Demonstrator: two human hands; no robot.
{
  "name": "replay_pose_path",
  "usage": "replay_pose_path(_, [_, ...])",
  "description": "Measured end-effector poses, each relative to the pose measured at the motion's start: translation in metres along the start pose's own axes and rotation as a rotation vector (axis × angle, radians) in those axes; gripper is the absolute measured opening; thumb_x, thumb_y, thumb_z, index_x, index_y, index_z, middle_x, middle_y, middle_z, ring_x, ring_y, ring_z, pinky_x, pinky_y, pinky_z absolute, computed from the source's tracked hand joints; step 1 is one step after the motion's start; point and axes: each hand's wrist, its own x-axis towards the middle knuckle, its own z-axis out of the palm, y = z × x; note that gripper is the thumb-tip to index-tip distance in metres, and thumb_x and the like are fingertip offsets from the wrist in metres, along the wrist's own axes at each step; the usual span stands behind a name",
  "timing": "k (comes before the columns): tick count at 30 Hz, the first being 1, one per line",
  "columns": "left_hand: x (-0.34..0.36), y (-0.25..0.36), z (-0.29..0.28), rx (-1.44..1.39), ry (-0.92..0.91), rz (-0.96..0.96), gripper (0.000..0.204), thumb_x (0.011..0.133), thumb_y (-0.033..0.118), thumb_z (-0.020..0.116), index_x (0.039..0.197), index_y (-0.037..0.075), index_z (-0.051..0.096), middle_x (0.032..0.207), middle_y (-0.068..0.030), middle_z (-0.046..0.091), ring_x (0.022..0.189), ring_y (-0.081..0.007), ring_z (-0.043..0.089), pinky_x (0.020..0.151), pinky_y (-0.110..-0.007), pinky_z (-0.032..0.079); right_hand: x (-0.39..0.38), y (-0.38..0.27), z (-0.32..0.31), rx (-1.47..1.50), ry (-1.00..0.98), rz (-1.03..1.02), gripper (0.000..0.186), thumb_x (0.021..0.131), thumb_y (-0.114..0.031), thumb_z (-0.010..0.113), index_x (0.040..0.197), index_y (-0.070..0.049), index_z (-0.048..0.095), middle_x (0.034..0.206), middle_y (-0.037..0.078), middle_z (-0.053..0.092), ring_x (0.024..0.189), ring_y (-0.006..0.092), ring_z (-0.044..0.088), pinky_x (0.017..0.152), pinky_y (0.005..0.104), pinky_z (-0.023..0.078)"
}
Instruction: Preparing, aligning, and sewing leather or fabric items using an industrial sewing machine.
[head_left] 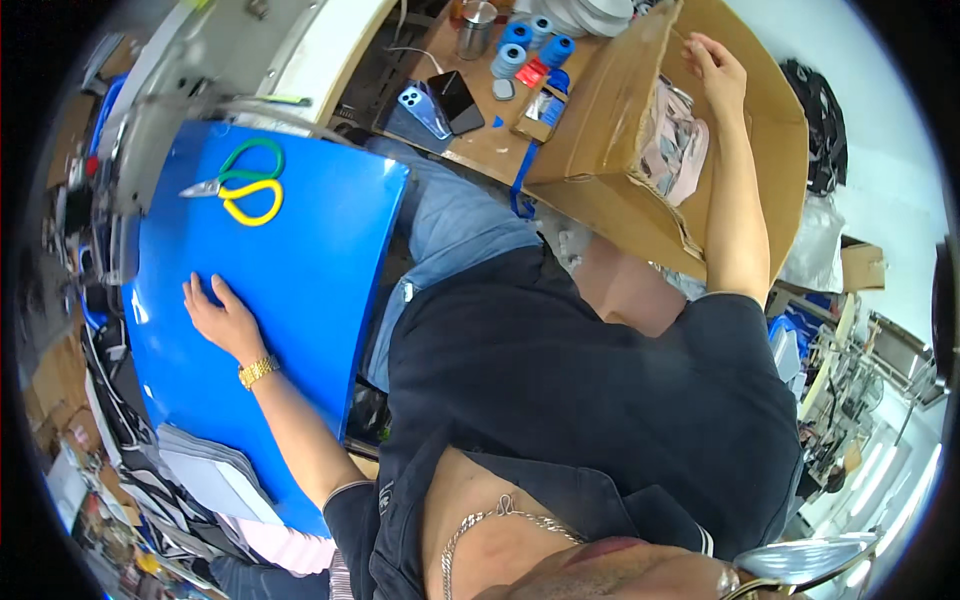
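Wearing a dark collared shirt [600,390] and a silver-coloured chain [449,560], you sit between a blue work surface on your left and an open cardboard box on your right. Your left hand [222,318], a gold-coloured watch [258,372] at its wrist, rests palm down on the blue work surface [325,240], fingers loosely spread and holding nothing. A stack of grey sheets [215,472] lies at that surface's near end; beyond your fingertips, well apart from them, lies a pair of scissors [224,188] with one green handle and one yellow. Your right hand [718,72] is raised at the mouth of the cardboard box [600,130], its fingers curled in toward the thumb; whether they pinch anything, you cannot tell from this angle. Pink and grey fabric pieces [680,150] lie inside the box, just beside your right forearm. Past your jeans [465,215], a wooden bench [480,155] carries a blue phone [424,110] next to a black phone [456,102], with blue thread spools [508,62] and a metal canister [476,32] farther back. Black straps [815,125] hang against the pale wall [885,110] behind the box.
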Motion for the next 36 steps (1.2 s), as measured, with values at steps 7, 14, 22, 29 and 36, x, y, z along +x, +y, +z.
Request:
replay_pose_path(7, [0.004, 0.004, -0.005, 0.028, -0.045, -0.007, 0.050, 0.107, 0.034, 0.056, 0.141, -0.002, 0.060, 0.148, -0.0260, 0.057, 0.139, -0.0416, 0.051, 0.116, -0.051, 0.039, 0.005, 0.141, -0.024, -0.591, -0.326, 0.197, 0.040, 0.094, -0.037, 0.070, 0.111, -0.001, 0.079, 0.092, 0.015, 0.078, 0.081, 0.0274, 0.076, 0.078, 0.0380, 0.059])
replay_pose_path(14, [0.002, 0.004, -0.005, 0.024, -0.064, -0.042, 0.050, 0.109, 0.033, 0.053, 0.142, -0.003, 0.058, 0.148, -0.0255, 0.055, 0.137, -0.0419, 0.051, 0.115, -0.050, 0.040, -0.043, 0.235, 0.045, -1.183, -0.876, 0.060, 0.037, 0.085, -0.033, 0.074, 0.103, -0.001, 0.078, 0.109, 0.025, 0.075, 0.101, 0.0412, 0.073, 0.085, 0.0484, 0.058])
replay_pose_path(22, [0.004, 0.003, -0.006, 0.081, -0.074, -0.031, 0.049, 0.109, 0.034, 0.052, 0.143, -0.002, 0.059, 0.149, -0.0243, 0.056, 0.138, -0.0403, 0.052, 0.115, -0.049, 0.040, -0.058, 0.188, 0.009, -1.158, -1.087, 0.075, 0.034, 0.085, -0.030, 0.074, 0.079, 0.003, 0.076, 0.085, 0.025, 0.076, 0.085, 0.0396, 0.075, 0.076, 0.0494, 0.057])
replay_pose_path(29, [0.002, 0.005, -0.005, 0.058, -0.029, -0.025, 0.049, 0.108, 0.033, 0.053, 0.141, -0.003, 0.061, 0.145, -0.0249, 0.060, 0.134, -0.0413, 0.055, 0.114, -0.049, 0.041, 0.010, -0.086, -0.063, -0.201, -0.598, 0.281, 0.041, 0.102, -0.040, 0.065, 0.117, -0.003, 0.073, 0.092, 0.006, 0.073, 0.081, 0.0148, 0.066, 0.070, 0.0326, 0.056])
replay_pose_path(36, [0.001, -0.002, 0.000, 0.033, 0.020, -0.019, 0.047, 0.105, 0.033, 0.058, 0.138, -0.001, 0.064, 0.147, -0.0244, 0.059, 0.136, -0.0414, 0.054, 0.115, -0.050, 0.041, -0.013, -0.276, -0.033, -0.074, -0.273, -0.273, 0.041, 0.106, -0.044, 0.062, 0.074, -0.020, 0.052, 0.056, -0.011, 0.040, 0.049, 0.0045, 0.035, 0.050, 0.0251, 0.036])
